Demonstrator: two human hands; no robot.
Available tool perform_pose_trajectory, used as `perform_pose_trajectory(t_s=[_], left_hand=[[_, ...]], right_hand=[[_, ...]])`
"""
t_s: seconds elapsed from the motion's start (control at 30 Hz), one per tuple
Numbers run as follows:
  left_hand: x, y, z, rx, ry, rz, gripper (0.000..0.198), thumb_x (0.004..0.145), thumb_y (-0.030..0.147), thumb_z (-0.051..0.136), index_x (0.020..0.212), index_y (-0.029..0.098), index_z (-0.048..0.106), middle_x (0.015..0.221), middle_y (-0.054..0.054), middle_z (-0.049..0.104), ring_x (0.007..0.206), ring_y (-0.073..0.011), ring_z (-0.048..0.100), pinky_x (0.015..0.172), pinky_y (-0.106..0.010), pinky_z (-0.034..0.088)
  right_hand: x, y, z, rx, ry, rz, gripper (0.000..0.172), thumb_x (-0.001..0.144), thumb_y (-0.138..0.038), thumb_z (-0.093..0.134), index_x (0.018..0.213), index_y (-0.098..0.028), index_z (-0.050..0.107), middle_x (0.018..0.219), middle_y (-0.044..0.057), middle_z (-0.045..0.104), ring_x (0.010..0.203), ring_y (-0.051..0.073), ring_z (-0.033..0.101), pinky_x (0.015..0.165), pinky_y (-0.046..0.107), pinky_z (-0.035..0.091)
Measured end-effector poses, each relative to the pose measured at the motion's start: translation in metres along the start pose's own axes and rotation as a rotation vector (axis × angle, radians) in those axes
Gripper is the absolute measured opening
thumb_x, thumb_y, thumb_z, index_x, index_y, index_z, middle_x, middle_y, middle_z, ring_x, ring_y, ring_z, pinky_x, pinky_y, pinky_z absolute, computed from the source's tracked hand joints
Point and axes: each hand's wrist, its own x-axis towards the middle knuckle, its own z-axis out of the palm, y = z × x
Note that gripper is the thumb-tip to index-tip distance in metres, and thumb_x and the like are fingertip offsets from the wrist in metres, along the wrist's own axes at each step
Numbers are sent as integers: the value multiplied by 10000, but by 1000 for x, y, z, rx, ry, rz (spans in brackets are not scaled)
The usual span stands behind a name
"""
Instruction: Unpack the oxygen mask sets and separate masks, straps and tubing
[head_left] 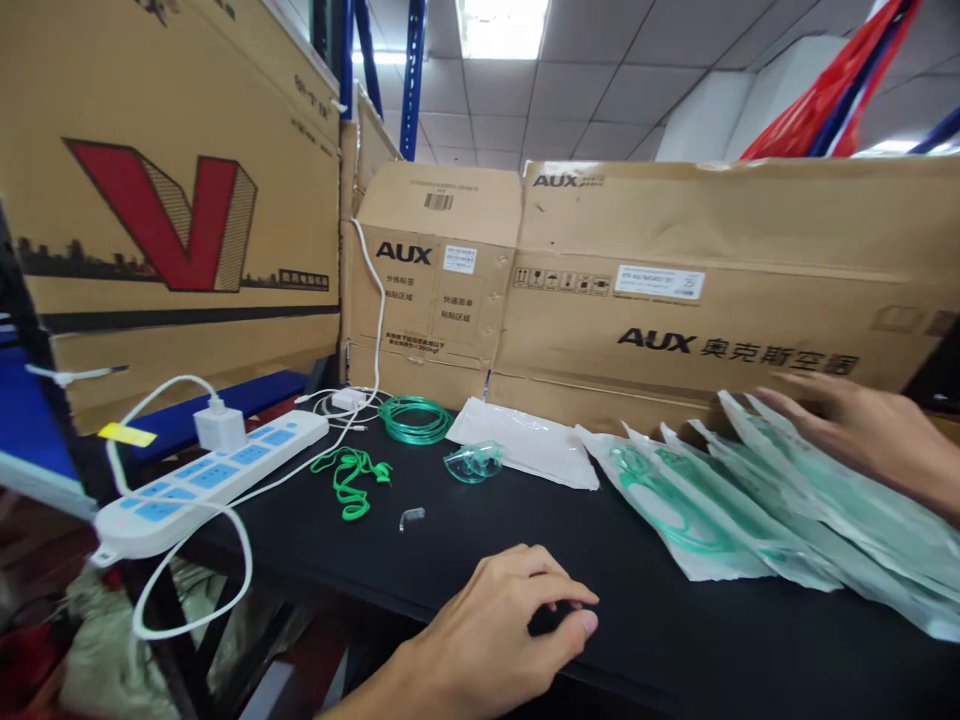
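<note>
My left hand (pixel 501 625) rests at the near edge of the black table (pixel 615 640), its fingers curled loosely with nothing in them. My right hand (pixel 855 425) lies flat, fingers stretched out, on the far end of a fanned row of sealed pouches (pixel 750 500) with green tubing inside. Farther left on the table lie an opened white pouch (pixel 525 445), a clear green mask (pixel 472 462), a coil of green tubing (pixel 415 418), a green elastic strap (pixel 350 478) and a small clear connector (pixel 411 517).
A white power strip (pixel 210 480) with a plugged-in charger (pixel 220 425) and white cables lies at the table's left end. Large cardboard boxes (pixel 675 300) stand along the back and left. Blue shelving runs on the left.
</note>
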Motion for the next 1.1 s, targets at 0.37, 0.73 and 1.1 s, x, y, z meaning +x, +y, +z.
perform_pose_trajectory(t_s=[0.37, 0.73, 1.1], left_hand=[[-9, -21, -74, 407, 144, -70, 202, 995, 235, 542, 1115, 230, 705, 1035, -22, 716, 995, -194, 642, 953, -344, 487], [49, -88, -128, 663, -130, -182, 270, 950, 243, 570, 1193, 198, 679, 1153, -98, 707, 1151, -291, 611, 985, -396, 445], [47, -82, -143, 636, -145, -219, 336, 939, 373, 589, 1234, 218, 633, 1264, -76, 648, 1216, -263, 549, 1021, -358, 386]], right_hand=[[-43, -233, 95, 487, -514, -680, 440, 895, -286, 672, 1327, -203, 657, 1311, 150, 677, 1195, 300, 639, 1030, 402, 471], [-63, -231, 111, 678, -641, -496, 315, 945, -403, 640, 1151, -166, 671, 1142, 73, 710, 1005, 224, 688, 908, 452, 542], [-110, -185, 61, 718, -453, -263, 401, 943, -366, 585, 1312, -223, 650, 1327, 103, 668, 1245, 283, 597, 1098, 456, 413]])
